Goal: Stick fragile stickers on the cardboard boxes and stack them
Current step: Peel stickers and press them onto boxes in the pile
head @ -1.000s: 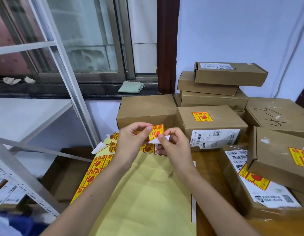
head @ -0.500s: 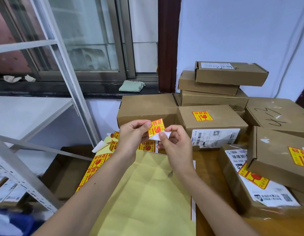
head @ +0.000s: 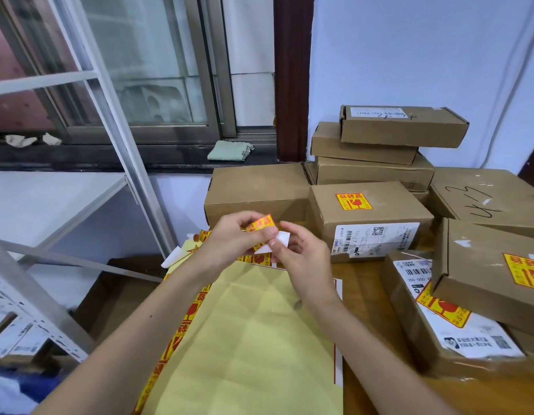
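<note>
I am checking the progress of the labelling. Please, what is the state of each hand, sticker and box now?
left hand: pinches the fragile sticker
fragile sticker: partly peeled, raised
right hand: pinches the white backing
white backing: coming off the sticker
middle box: closed, stickered
plain box: closed, no sticker visible
right box: closed, stickered, tilted on another box

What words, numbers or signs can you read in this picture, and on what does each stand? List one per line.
"易碎品" with a broken-glass sign: yellow sticker on the middle box.
"12V4A", the rest unclear: white label on the top stacked box.
Handwritten marks, perhaps "3": large box at right.
"350-050": shipping label, partly hidden.
Other shipping labels' small print, barcodes: too small.
</note>
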